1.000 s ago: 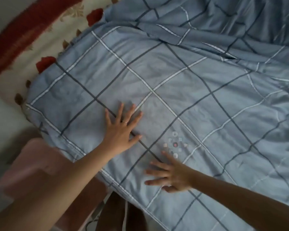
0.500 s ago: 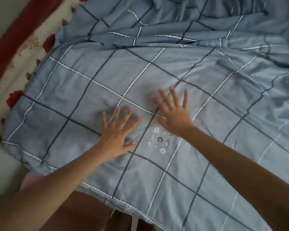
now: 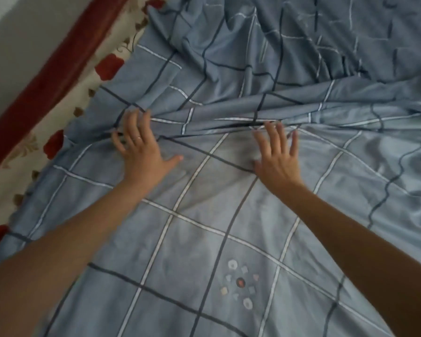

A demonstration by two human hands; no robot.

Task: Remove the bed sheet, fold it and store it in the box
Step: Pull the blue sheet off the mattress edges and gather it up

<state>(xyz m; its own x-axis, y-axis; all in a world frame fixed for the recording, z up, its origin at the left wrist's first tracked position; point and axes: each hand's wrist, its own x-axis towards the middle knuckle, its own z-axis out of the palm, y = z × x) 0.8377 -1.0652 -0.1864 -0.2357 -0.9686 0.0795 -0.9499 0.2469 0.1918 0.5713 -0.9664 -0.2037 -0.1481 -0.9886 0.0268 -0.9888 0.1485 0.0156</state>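
Observation:
A blue-grey bed sheet with a white and dark check pattern covers most of the view. Its near part lies flat; its far part is bunched in wrinkles and a ridge of folds crosses the middle. A small ring of embroidered shapes sits low in the flat part. My left hand lies palm down with spread fingers, its fingertips at the ridge. My right hand also lies flat and spread on the sheet, fingertips touching the same ridge. Neither hand grips cloth. No box is in view.
A cream cover with red flowers shows at the left beside the sheet's edge, bordered by a dark red band. A pale wall fills the top left corner.
Both hands have slid away from me across the sheet, pushing cloth into a ridge of folds ahead of the fingertips. The embroidered ring now lies well behind the hands.

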